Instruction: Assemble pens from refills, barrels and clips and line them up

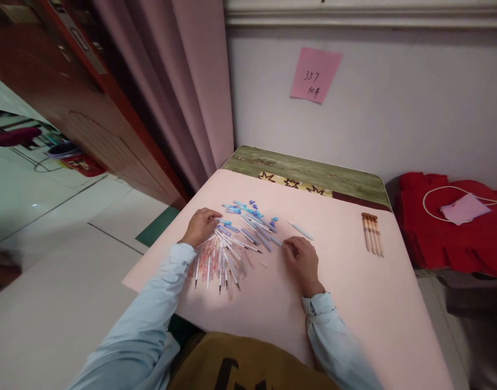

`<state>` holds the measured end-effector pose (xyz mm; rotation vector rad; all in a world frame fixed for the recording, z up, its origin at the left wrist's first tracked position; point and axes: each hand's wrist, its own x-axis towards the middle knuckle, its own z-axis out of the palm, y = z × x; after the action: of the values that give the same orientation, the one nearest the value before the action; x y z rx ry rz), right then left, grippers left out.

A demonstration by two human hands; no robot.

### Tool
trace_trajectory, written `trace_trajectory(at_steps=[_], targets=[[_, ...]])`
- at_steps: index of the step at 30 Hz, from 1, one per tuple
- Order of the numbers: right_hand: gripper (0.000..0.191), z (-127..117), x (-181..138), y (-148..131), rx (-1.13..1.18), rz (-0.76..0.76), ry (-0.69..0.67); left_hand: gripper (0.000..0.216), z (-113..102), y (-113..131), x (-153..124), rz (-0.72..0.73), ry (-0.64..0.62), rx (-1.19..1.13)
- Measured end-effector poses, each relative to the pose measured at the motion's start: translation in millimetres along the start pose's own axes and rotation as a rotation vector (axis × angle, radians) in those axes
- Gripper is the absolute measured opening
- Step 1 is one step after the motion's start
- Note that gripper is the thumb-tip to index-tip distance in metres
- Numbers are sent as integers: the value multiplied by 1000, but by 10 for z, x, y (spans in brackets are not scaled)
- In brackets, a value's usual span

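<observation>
My left hand [201, 225] is closed in a pinch on a light blue pen part [224, 221] at the left of the pile. My right hand [303, 262] has its fingertips closed on the end of a pale blue pen barrel [276, 241]. Between the hands lie white pen refills [232, 262] with dark tips, fanned out over clear pinkish barrels [203, 257]. Beyond them are blue pen parts [233, 210] and small blue and purple caps [253, 205]. A single light blue pen [301, 230] lies apart, above my right hand.
Several assembled pens with brown tops [372, 233] lie in a row on the right of the pink-covered table [337, 325]. Red cloth [419, 233] with a pink paper is beyond the right edge. A wall [366, 97] and curtain [191, 81] stand behind.
</observation>
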<state>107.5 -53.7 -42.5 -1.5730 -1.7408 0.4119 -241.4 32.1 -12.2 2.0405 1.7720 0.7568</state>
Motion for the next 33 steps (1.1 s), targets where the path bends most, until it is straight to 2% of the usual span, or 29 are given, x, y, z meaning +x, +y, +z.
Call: trace_trajectory(at_steps=[9, 12, 14, 17, 20, 21, 23, 25, 28, 33], targets=[[21, 22, 7, 24, -1, -6, 11, 21, 25, 27, 93, 107, -122, 133], [22, 16, 11, 19, 5, -7, 4, 19, -27, 75, 85, 117, -117, 99], [22, 13, 12, 16, 8, -4, 6, 16, -59, 117, 69, 70, -79, 33], [21, 12, 15, 10, 10, 0, 11, 17, -59, 260, 7, -104, 27, -191], [21, 9, 18, -2, 16, 8, 18, 20, 7, 567, -123, -415, 88, -646], [22, 8, 18, -8, 21, 11, 20, 21, 40, 701, -180, -516, 66, -856], [22, 4, 16, -19, 36, 20, 28, 17, 112, 984, -306, -720, -98, -1257], [22, 1, 12, -28, 58, 32, 45, 9, 185, 1237, -427, -874, -225, -1503], [22, -2, 5, -35, 93, 45, 70, 10, 273, 1482, -558, -1000, -241, -1658], [22, -6, 7, -32, 116, 51, 80, 17, 308, 1603, -604, -1079, -178, -1700]])
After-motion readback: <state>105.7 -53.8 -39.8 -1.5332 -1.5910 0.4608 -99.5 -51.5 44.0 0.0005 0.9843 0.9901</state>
